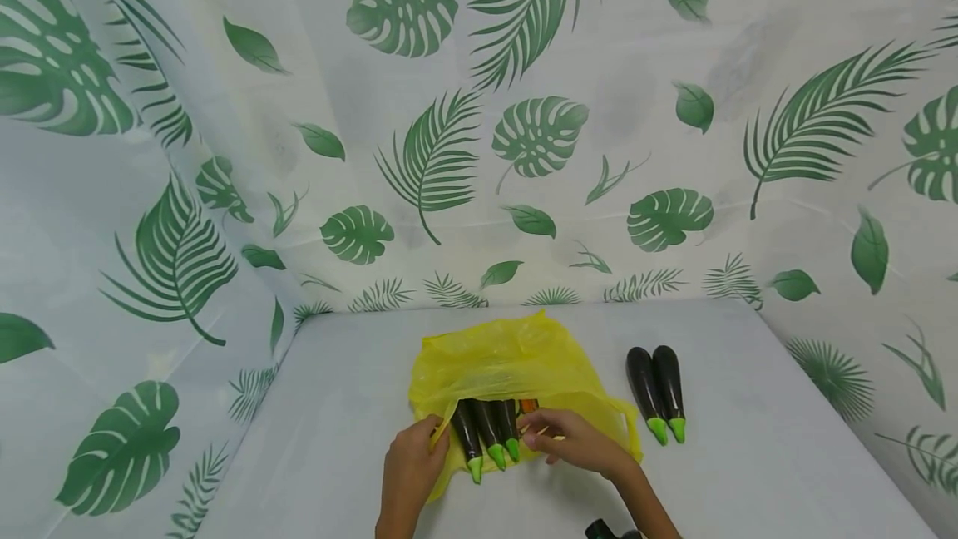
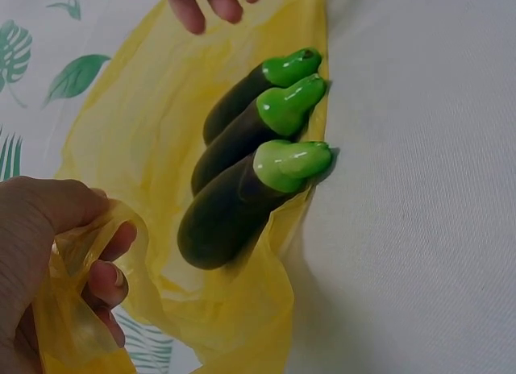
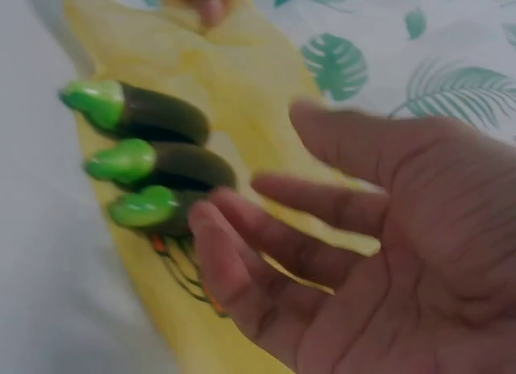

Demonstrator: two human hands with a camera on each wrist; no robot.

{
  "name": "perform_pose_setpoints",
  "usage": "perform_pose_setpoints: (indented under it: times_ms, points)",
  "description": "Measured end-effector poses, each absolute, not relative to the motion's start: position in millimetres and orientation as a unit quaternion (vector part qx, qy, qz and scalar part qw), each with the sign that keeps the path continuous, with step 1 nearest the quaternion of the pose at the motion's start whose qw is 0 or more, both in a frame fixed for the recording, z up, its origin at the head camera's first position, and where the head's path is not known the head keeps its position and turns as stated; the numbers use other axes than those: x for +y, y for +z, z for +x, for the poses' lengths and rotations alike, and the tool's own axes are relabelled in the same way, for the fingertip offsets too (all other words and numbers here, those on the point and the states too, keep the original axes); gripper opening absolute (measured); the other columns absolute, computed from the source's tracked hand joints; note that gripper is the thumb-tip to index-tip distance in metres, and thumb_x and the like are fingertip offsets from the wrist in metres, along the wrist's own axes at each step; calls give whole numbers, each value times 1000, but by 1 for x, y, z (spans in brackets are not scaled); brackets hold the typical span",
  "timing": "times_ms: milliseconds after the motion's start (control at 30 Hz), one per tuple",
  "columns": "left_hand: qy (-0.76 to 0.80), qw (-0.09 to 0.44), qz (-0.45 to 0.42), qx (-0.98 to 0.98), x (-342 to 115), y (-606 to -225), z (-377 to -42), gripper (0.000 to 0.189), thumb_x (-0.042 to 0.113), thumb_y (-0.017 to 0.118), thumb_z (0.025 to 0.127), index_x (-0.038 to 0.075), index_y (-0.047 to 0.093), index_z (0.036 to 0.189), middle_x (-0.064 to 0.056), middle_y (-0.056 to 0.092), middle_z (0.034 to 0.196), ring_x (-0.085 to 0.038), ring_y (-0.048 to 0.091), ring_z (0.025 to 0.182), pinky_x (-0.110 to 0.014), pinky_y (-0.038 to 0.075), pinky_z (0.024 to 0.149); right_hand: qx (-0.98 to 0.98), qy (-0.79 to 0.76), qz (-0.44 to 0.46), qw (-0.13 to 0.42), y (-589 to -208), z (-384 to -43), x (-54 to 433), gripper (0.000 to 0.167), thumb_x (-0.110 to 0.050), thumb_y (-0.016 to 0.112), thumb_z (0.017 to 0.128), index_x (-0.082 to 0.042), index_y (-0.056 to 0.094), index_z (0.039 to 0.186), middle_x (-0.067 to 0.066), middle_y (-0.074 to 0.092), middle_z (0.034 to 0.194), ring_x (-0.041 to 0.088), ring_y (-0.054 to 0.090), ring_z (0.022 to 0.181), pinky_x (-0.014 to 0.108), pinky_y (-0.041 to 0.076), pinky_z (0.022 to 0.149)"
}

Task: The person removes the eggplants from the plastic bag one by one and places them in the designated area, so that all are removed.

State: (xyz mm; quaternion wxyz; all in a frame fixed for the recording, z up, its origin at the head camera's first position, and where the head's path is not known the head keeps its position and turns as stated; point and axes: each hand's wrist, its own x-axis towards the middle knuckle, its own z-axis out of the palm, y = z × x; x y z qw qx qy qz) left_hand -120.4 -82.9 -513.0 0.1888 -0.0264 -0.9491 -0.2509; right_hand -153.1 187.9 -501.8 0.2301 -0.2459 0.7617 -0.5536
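Note:
A yellow plastic bag (image 1: 509, 356) lies on the table with its mouth toward me. Three dark eggplants with green stem ends lie side by side in its mouth, the nearest in the left wrist view being one eggplant (image 2: 234, 205). My left hand (image 1: 416, 456) pinches the bag's edge at the left, thumb against fingers, as the left wrist view also shows. My right hand (image 1: 572, 439) is beside the rightmost eggplant (image 3: 173, 211), its fingers spread and loosely bent with nothing between them. An orange and black print (image 1: 528, 406) shows on the bag near it.
Two more eggplants (image 1: 659, 393) lie together on the white table (image 1: 748, 456), right of the bag. A black object (image 1: 600, 529) is partly visible at the bottom edge by my right forearm. A leaf-patterned cloth (image 1: 464, 273) hangs behind and at both sides.

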Motion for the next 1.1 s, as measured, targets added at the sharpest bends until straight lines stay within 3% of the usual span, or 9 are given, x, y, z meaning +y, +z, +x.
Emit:
perform_pose_setpoints:
  times_ms: [200, 467, 833, 1100]
  points:
    - [-248, 174, -18, -953, -81, -514, -119, 9, 19, 76, 84, 12, 72, 87, 0, 73, 79, -10, 64, 65, -26, 49, 57, 777, -568, -175, 207, -517, -153, 175, 48, -28, 57, 99, 10, 53, 128, 22, 64, 112, 36, 65, 97, 43, 58, 71]
    - [-250, 184, -26, -950, -82, -514, -119, 9, 18, 75, 84, 11, 72, 88, -1, 73, 78, -9, 62, 63, -25, 48, 56, 823, -545, -71, 145, -523, -147, 155, 47, -28, 65, 94, 9, 57, 122, 13, 65, 102, 25, 65, 92, 36, 57, 67]
    - [-254, 187, -24, -948, -85, -516, -123, 11, 19, 76, 84, 11, 73, 89, -1, 72, 78, -6, 58, 60, -24, 45, 53, 841, -529, -49, 102, -529, -147, 140, 49, -19, 67, 92, 15, 53, 123, 18, 64, 102, 26, 64, 90, 32, 55, 63]
    - [-258, 203, -31, -944, -85, -516, -121, 10, 16, 77, 82, 10, 73, 88, -2, 72, 77, -9, 61, 61, -26, 47, 53, 862, -500, -51, 68, -532, -150, 131, 48, -19, 70, 90, 16, 56, 119, 20, 66, 102, 27, 64, 90, 36, 55, 70]
